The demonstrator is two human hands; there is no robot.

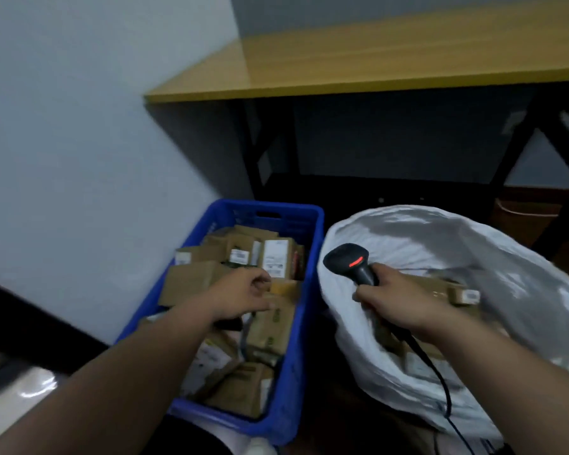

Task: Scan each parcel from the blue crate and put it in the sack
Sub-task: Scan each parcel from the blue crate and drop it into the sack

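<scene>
Head view: left hand [243,295] down in the blue crate [304,310], fingers curled loosely over brown parcels [270,326], grip uncertain through blur. Right hand [396,298] clasping the scanner [352,262] above the sack [473,254], right of the crate; left nearer the parcels.

No text, brand, number or sign can be read anywhere. White shipping labels [275,257] with dark printed lines sit on several cardboard parcels [270,326] in the blue crate [296,382], but motion blur leaves every line unreadable. A smaller white label [471,295] on a parcel inside the white sack [506,290] is equally blurred. The black handheld scanner [349,262] shows only a glowing red bar, with no lettering that can be made out.
</scene>
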